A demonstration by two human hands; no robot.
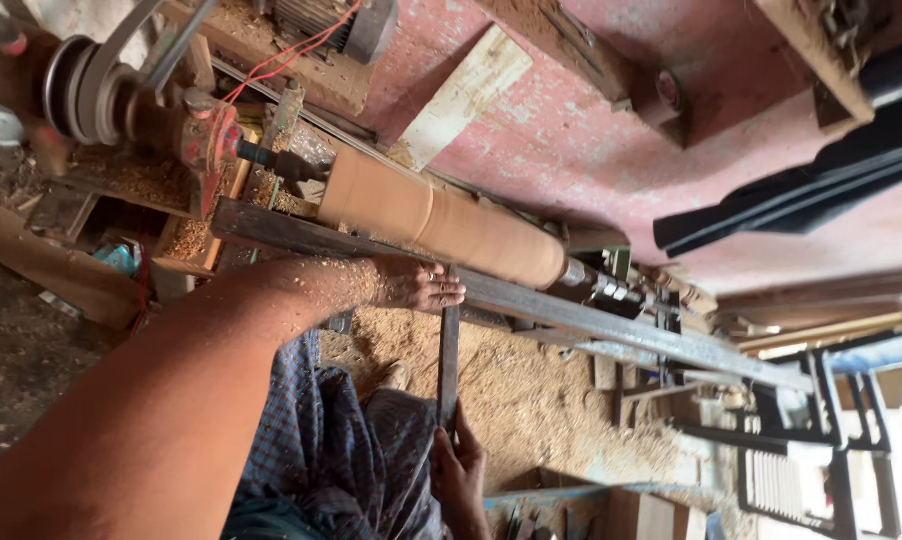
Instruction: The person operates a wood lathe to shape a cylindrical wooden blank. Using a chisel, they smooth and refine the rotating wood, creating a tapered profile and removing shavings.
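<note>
A long flat chisel (448, 365) runs up and down near the middle of the view, its top end lying across a steel rail (531, 300) and pointing at a round wooden log (441, 222) mounted on a lathe. The left hand (416, 285) presses down on the chisel where it crosses the rail, fingers stretched flat over the blade and the rail edge, the forearm dusted with wood chips. The right hand (461, 470), at 6 o'clock from the left one, is wrapped around the chisel's lower end in a closed grasp.

The log lies slanted from 10 o'clock to 4 o'clock just beyond the rail, smooth and pale brown, with a faint ring mark near its middle. At 10 o'clock from the log sit a red bracket (209, 140) and a belt pulley (81, 85). Sawdust (531, 400) covers the ground below the rail, at 4 o'clock from the left hand. A checked blue cloth (321, 440) covers the person's lap at 7 o'clock from the chisel. A pink wall (611, 130) rises behind the lathe.
</note>
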